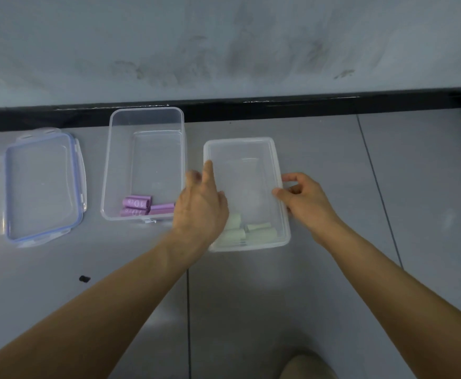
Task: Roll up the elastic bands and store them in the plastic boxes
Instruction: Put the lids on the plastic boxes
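Fingers [208, 170] of the left hand [200, 206] are straight and a little spread, blurred, lying over the left rim of the right box [248, 170], with the palm hanging above the gap between the two boxes. On the right hand [304, 201], thumb and curled forefinger pinch the same box's right rim, the thumb on the inner side. Whether this clear box wears a lid cannot be told; pale green rolls [251, 232] lie bunched at its near end. Just beside it to the left stands the left box [106, 173], open and clear, with purple rolls [139, 206] printed with dark lettering gathered in its near corner. Well apart, further left, a clear lid [42, 187] with a blue seal and side clips lies flat. All of it rests on a floor [319, 138] of smooth grey tiles crossed by thin dark joints, with a small dark speck [84, 279] near the left forearm. A black skirting [278, 105] runs along the far edge, the left box touching or nearly touching it, and above rises a pale wall [223, 36] smudged with grey scuffs.
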The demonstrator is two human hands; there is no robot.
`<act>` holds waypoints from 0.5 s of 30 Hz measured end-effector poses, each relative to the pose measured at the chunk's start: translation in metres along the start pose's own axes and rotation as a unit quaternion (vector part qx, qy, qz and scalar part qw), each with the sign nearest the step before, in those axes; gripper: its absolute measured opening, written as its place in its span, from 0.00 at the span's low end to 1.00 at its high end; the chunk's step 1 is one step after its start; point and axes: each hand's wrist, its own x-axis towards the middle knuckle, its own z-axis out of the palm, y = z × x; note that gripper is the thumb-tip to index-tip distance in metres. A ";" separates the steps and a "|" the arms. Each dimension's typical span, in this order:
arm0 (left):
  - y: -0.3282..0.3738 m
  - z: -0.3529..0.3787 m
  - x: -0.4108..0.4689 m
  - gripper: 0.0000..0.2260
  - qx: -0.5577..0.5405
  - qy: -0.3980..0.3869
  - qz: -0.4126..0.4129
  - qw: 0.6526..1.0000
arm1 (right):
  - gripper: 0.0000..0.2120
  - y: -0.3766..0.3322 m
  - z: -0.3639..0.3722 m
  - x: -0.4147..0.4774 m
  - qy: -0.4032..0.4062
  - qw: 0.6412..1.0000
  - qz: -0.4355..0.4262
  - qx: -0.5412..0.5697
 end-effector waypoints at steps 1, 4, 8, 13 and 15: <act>0.002 0.001 0.002 0.30 0.013 0.012 0.016 1.000 | 0.26 -0.005 0.000 -0.002 0.007 0.998 -0.040 -0.047; 0.009 0.003 0.022 0.35 0.067 0.025 0.099 0.993 | 0.35 -0.025 0.008 0.002 0.010 0.954 -0.209 -0.212; 0.009 0.017 0.043 0.27 0.137 0.024 0.178 0.974 | 0.32 -0.031 0.024 0.019 -0.007 0.911 -0.208 -0.356; 0.003 0.031 0.045 0.28 0.178 0.022 0.177 0.968 | 0.33 -0.013 0.032 0.027 0.006 0.892 -0.211 -0.400; 0.002 0.033 0.046 0.28 0.182 0.025 0.178 0.967 | 0.33 -0.009 0.034 0.030 0.010 0.893 -0.211 -0.397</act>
